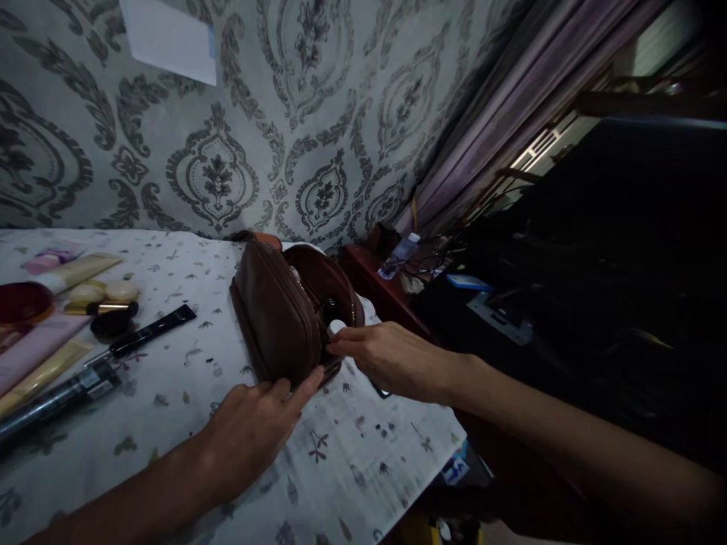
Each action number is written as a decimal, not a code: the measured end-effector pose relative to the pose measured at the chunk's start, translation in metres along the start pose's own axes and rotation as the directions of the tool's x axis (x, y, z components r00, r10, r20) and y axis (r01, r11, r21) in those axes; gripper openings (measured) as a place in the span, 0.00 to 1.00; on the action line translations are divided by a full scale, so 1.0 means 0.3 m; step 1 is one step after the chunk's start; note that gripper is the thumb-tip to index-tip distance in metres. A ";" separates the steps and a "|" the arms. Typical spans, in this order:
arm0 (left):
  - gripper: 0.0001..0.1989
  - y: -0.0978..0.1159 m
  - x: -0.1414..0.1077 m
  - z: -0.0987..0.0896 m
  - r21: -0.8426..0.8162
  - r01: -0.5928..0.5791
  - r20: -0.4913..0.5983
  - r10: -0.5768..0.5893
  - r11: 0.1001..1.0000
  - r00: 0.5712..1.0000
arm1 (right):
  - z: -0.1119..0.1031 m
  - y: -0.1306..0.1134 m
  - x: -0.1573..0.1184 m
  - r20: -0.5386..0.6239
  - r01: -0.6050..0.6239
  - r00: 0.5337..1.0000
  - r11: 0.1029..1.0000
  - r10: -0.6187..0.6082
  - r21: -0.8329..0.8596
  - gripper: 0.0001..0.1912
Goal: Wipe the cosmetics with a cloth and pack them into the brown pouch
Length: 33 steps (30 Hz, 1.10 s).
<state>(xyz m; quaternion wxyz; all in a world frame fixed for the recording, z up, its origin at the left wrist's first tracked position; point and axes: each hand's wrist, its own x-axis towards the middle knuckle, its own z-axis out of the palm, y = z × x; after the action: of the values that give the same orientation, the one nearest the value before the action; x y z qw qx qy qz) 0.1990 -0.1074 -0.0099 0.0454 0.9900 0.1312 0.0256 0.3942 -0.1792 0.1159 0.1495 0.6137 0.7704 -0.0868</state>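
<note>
A brown leather-look bag (276, 318) stands on the cloth-covered table with its zipped top gaping open. My left hand (255, 420) grips the bag's lower near edge, its index finger stretched along the side. At the opening, my right hand (386, 352) has thumb and fingers pinched together on a small item with a round white cap (336, 328). The rest of that item is hidden by the fingers and the bag. A dark object (331, 304) shows inside the opening, too dim to name.
Cosmetic tubes (45, 375), a black tube (153, 331), a makeup brush (113, 322) and sponges (122, 291) lie at the left on the patterned tablecloth (227, 522). A patterned wall rises behind. A plastic bottle (399, 256) lies beyond the bag, past the table's right edge.
</note>
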 end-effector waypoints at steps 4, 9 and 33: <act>0.40 0.000 0.002 0.031 0.004 0.005 -0.004 -0.005 1.000 1.000 | -0.006 -0.004 0.011 0.051 -0.103 0.993 0.989 0.108 -0.106 0.16; 0.40 -0.007 0.002 0.047 -0.021 -0.002 -0.022 0.001 1.000 1.000 | -0.016 -0.003 0.012 0.067 -0.098 0.992 0.986 0.107 -0.132 0.16; 0.44 -0.002 0.005 0.045 -0.017 -0.004 0.009 0.004 1.000 1.000 | -0.065 -0.007 0.130 0.083 0.263 0.965 0.928 -0.250 -0.263 0.10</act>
<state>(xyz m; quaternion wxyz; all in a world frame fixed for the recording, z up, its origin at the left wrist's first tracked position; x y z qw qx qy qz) 0.2011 -0.1077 -0.0233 0.0542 0.9899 0.1289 0.0224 0.3817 -0.1376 0.1210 0.2380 0.4793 0.8447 -0.0138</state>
